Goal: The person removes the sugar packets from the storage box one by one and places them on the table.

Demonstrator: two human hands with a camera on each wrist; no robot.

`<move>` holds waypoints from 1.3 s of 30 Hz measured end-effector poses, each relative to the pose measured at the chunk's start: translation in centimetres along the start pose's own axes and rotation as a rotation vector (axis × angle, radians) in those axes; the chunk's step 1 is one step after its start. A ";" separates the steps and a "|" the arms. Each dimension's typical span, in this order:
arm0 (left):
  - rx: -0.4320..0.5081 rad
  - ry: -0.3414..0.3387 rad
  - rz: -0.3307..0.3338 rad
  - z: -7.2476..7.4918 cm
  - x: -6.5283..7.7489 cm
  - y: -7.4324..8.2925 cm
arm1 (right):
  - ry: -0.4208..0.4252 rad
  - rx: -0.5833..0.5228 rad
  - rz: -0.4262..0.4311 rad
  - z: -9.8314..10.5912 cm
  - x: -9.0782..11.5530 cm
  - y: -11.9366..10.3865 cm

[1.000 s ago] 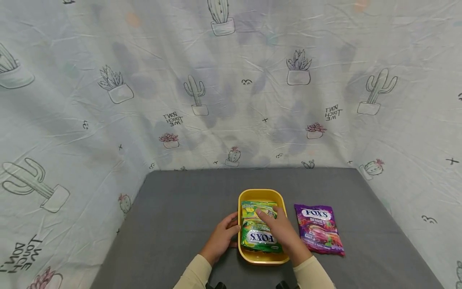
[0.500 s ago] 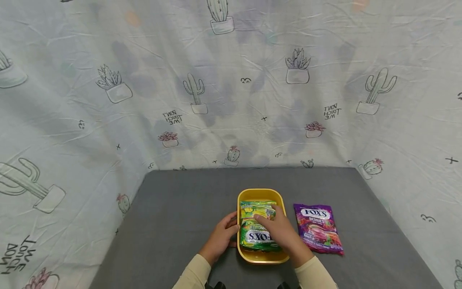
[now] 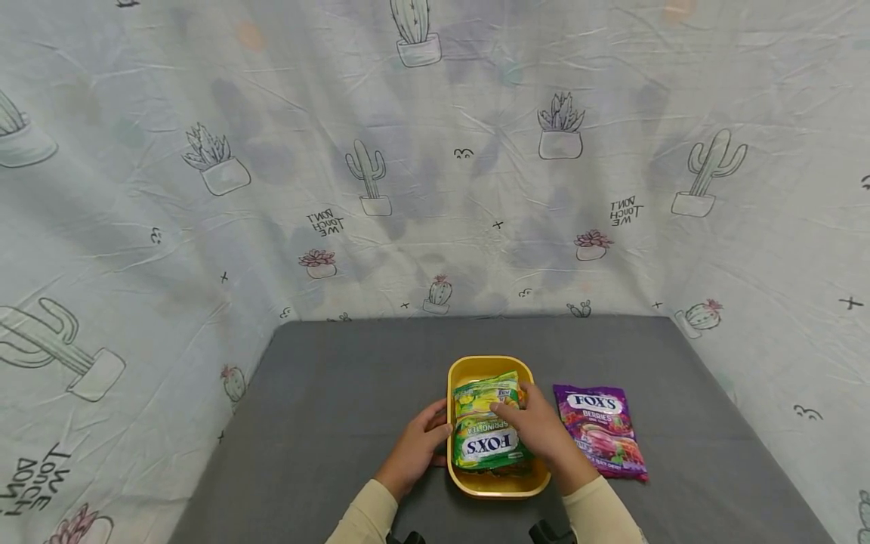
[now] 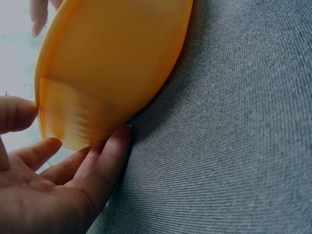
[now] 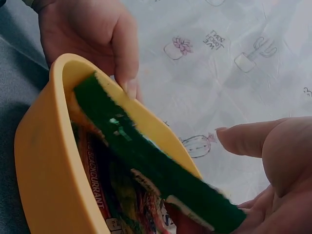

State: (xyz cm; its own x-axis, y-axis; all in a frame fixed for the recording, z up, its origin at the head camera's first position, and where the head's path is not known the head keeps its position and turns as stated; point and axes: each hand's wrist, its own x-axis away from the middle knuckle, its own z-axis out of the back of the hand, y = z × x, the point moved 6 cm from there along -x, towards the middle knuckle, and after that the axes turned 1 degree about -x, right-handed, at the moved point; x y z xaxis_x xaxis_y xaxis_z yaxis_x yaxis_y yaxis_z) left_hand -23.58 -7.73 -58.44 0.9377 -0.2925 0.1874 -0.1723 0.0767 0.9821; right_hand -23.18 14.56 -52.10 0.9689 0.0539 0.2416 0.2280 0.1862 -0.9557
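A yellow plastic container [image 3: 499, 487] sits on the grey table. Inside, a green FOX'S Spring Tea candy bag [image 3: 485, 434] lies tilted, its right side raised, over another candy bag [image 5: 97, 175] with "blackcurrant" lettering. My left hand [image 3: 418, 446] holds the container's left side, thumb at the rim and fingers against the outer wall in the left wrist view. At the green bag's right edge, my right hand [image 3: 544, 431] has fingers tucked beneath it; in the right wrist view the thumb [image 5: 248, 139] stands straight and apart from the bag. Those fingers are mostly hidden.
A purple FOX'S Berries candy bag [image 3: 601, 434] lies flat on the grey table [image 3: 353, 385], right of the container. Pale cloth [image 3: 442, 189] printed with cacti rises behind the table and along both sides.
The green candy bag has turned slightly and its right side has risen, exposing more of the bag beneath. My right hand has shifted a little rightward. The left hand has stayed put.
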 end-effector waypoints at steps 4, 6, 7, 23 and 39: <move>0.006 -0.002 -0.001 0.0 0.0 0.0 | 0.006 0.025 -0.001 0.1 -0.1 0.2; 0.007 -0.002 -0.003 0.0 -0.1 -0.1 | 0.009 0.041 -0.001 0.1 -0.2 0.3; 0.008 -0.004 -0.003 0.0 -0.1 -0.1 | 0.008 0.041 -0.002 0.1 -0.2 0.3; 0.016 -0.005 -0.007 0.1 -0.2 -0.2 | 0.041 0.106 0.026 0.1 -0.5 0.7; 0.014 -0.002 0.016 0.1 -0.1 -0.1 | 0.052 0.007 0.042 0.1 -0.5 0.8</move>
State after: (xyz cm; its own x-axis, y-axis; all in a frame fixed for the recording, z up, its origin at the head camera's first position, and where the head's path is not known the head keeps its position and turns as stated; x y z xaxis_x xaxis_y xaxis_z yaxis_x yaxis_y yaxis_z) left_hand -23.66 -7.78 -58.56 0.9342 -0.2934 0.2030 -0.1913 0.0682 0.9792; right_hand -23.52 14.80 -52.93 0.9814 0.0105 0.1917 0.1862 0.1921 -0.9635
